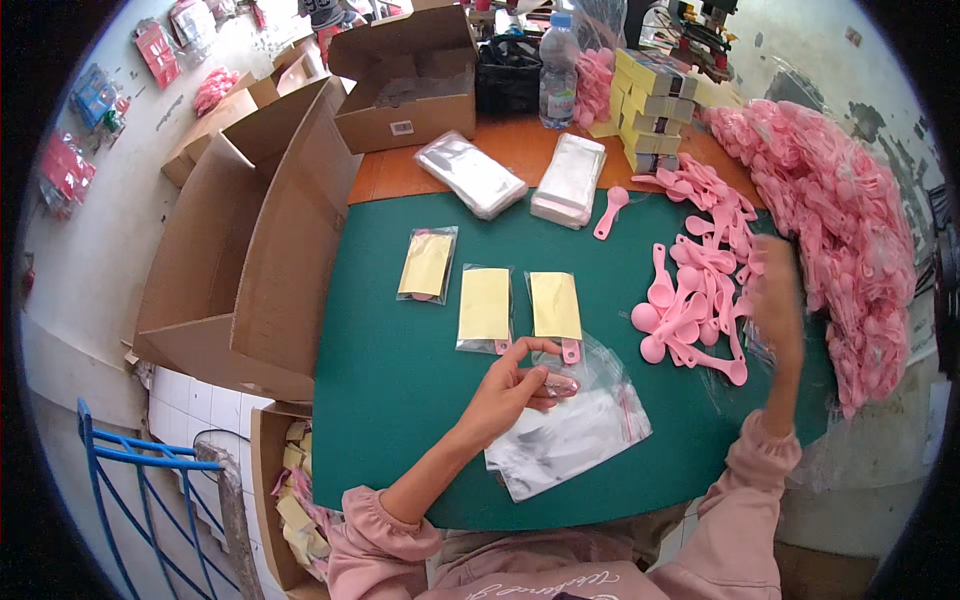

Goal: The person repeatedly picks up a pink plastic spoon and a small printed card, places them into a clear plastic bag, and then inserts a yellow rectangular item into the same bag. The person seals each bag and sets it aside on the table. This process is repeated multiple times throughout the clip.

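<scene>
My left hand (518, 388) is above the near middle of the green mat, fingers curled round a small shiny clear piece (561, 386) whose kind I cannot make out. Below it lie clear plastic bags (570, 450), partly overlapping. Just beyond are three small packets with yellow cards: one at left (427, 264), one in the middle (485, 306) and one at right (556, 306). Pink spoon handles peek out under two cards. My right hand (775, 285), smeared by motion, is at the right edge of a loose heap of pink measuring spoons (690, 300); its fingers are unclear.
Two stacks of clear bags (470, 175) (568, 182) and a single pink spoon (611, 212) lie farther back. Behind stand a water bottle (558, 75) and stacked yellow card bundles (650, 105). Bagged spoons (820, 200) pile up at right; open cardboard boxes (240, 240) stand left.
</scene>
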Tool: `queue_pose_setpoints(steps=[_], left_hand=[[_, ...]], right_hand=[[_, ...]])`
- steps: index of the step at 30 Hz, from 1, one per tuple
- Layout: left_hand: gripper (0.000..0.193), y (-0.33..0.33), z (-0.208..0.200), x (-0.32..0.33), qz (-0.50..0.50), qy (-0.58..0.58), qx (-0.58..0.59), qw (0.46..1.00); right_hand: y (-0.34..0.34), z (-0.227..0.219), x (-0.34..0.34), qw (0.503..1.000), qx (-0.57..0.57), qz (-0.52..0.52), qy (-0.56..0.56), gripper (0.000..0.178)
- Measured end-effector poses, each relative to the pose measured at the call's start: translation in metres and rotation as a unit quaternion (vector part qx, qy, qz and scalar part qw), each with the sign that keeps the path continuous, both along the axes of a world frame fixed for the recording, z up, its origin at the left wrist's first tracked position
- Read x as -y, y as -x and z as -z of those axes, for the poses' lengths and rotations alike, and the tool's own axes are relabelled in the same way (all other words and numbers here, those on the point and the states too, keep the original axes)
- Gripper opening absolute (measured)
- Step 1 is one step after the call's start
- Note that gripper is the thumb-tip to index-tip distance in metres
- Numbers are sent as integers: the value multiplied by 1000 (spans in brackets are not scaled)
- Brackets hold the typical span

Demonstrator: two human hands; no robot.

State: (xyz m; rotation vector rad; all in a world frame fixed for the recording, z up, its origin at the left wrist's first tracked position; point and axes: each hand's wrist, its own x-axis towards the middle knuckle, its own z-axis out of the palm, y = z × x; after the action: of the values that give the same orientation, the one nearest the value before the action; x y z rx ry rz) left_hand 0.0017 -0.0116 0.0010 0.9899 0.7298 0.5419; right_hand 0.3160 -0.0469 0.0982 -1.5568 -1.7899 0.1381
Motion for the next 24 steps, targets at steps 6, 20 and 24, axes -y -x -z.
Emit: queue_pose_setpoints(steps=[6,20,24], left_hand=[[18,-1,0,-2,1,11,72,997],[8,-5,-2,-7,-52,-349,-189,916],[13,-6,2,-7,-67,-326,-187,924]], right_hand=[[120,67,-1,986,40,-135,85,37],[102,89,-5,900,-339,-168,219,9],[104,94,-7,803,-486,-141,314,10]])
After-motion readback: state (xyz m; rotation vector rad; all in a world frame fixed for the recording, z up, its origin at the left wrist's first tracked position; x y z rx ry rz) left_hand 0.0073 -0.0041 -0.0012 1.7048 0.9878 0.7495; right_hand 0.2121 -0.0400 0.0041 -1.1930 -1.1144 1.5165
